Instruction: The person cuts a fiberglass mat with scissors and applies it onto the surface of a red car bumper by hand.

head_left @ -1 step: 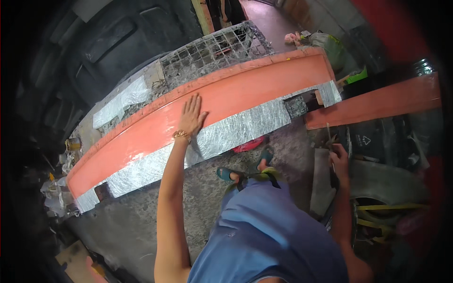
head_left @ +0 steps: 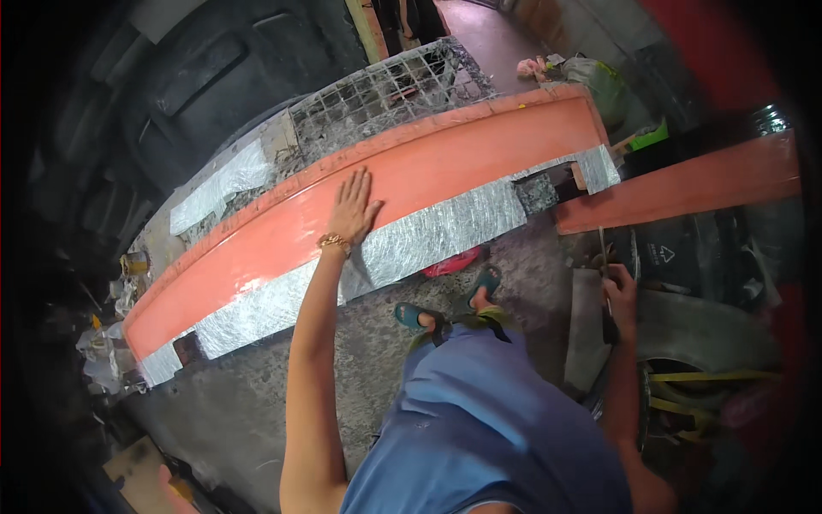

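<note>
Nearest the person, the right hand (head_left: 620, 289) closes around a thin rod (head_left: 602, 253), just right of the long orange panel (head_left: 411, 188) and beside a tyre (head_left: 693, 321) bound with yellow straps (head_left: 685, 377). The left hand (head_left: 353, 208) lies flat, fingers spread, on the panel's middle. Silver foil (head_left: 428, 240) lines the panel's near edge. Behind the panel stands a wire mesh (head_left: 385, 90); past its right end sits a green bag (head_left: 599, 81).
</note>
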Available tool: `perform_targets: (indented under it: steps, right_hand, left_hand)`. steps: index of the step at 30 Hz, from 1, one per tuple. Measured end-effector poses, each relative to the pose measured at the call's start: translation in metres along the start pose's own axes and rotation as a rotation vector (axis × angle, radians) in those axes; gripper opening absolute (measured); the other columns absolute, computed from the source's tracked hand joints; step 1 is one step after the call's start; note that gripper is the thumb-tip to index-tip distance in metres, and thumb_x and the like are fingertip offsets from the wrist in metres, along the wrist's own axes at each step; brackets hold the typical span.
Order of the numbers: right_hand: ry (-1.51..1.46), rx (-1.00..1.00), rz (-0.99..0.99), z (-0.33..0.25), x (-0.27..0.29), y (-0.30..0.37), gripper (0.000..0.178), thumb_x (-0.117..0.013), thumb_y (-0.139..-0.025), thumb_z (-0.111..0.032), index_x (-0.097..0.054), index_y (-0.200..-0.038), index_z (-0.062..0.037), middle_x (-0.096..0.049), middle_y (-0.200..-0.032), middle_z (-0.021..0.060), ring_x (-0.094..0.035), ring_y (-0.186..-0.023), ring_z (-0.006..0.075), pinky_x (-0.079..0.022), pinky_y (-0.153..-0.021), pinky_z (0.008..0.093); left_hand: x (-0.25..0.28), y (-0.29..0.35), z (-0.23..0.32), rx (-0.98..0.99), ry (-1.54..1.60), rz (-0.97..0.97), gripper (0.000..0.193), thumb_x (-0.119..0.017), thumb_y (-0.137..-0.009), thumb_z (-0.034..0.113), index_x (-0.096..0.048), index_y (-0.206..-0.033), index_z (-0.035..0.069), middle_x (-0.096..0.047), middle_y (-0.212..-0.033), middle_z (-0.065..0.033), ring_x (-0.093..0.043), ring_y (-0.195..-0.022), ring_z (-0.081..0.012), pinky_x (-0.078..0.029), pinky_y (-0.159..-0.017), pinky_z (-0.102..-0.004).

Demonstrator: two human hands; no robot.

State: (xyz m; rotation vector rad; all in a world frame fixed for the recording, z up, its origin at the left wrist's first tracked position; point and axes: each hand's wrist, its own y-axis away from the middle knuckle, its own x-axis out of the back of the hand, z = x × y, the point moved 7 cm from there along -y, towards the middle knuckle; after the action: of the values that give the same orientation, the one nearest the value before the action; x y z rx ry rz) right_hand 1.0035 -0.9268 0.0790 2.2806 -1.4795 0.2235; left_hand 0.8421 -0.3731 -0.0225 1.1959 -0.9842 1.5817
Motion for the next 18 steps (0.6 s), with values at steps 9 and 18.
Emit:
perform_targets:
  steps: [9,18]
  right_hand:
    - [-0.139,0.079,-0.032,0.027,0.075,-0.051,0.025,-0.049,-0.090,-0.005,-0.056,-0.113,0.0011,-0.052,-0.079,0.0001,-0.047,-0.058,0.0054,-0.037,-0.050,0.0209]
    - [-0.142,0.033,-0.164,0.069,0.088,-0.121,0.025,-0.050,-0.091,-0.003,-0.056,-0.115,0.0014,-0.053,-0.083,0.0011,-0.048,-0.063,0.0047,-0.039,-0.051,0.0211]
  left_hand:
    - [-0.031,-0.085,0.130,-0.070,0.337,-0.060,0.082,-0.042,-0.096,0.056,-0.021,-0.153,0.001,-0.018,-0.159,-0.0221,-0.013,-0.149,-0.0349,-0.010,-0.121,-0.0461]
    - [-0.005,-0.022,0.295,-0.287,0.407,-0.067,0.069,-0.061,-0.092,0.039,-0.037,-0.147,0.004,-0.029,-0.157,-0.0161,-0.024,-0.147,-0.0325,-0.019,-0.120,-0.0455]
